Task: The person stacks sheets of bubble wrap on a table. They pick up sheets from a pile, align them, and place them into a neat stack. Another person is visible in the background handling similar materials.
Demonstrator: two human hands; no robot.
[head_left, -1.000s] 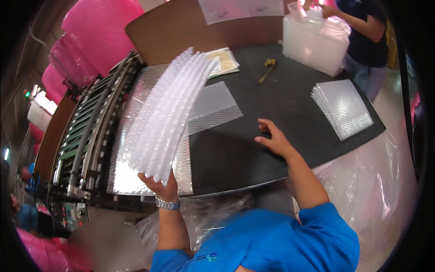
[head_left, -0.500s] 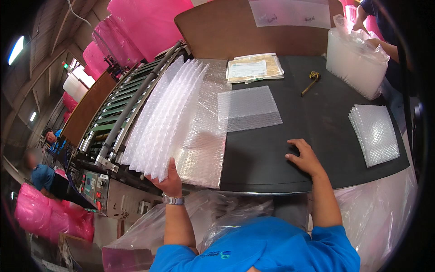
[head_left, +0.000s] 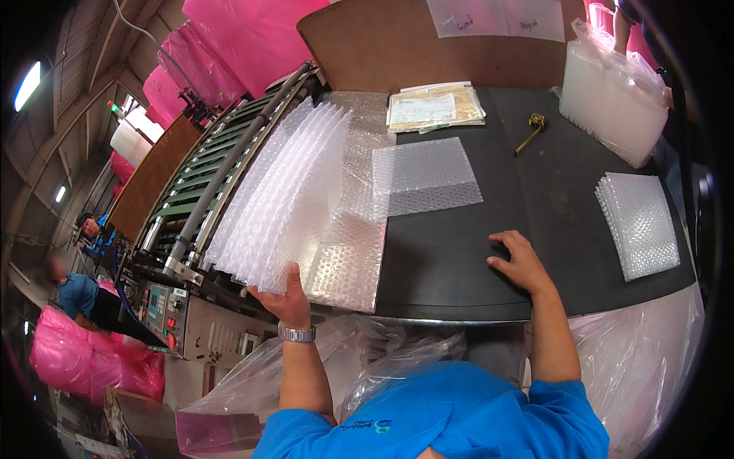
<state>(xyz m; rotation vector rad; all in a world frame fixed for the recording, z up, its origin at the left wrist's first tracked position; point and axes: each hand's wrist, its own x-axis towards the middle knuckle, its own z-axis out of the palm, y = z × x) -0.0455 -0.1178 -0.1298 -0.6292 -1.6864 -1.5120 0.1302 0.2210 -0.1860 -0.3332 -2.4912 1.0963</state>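
My left hand, with a metal watch on its wrist, grips the near end of a fanned stack of bubble-wrap bags. Its thumb stands up along the right side while the fingers go underneath, partly hidden. This stack lies over a longer clear bubble-wrap sheet at the table's left. My right hand is open and empty over the black tabletop, thumb and forefinger apart. Beyond it, a single flat bubble-wrap bag lies across the sheet's right edge. A small stack of bubble-wrap bags sits at the right.
A roller conveyor with a control panel borders the left. Papers and a tape measure lie farther back, before a brown board. At the back right, another person's arm touches a plastic-wrapped bundle.
The view has shifted slightly. My left hand keeps hold of the stack's near end, and my right hand stays open. At the back right, the other person's arm and the wrapped bundle have moved.
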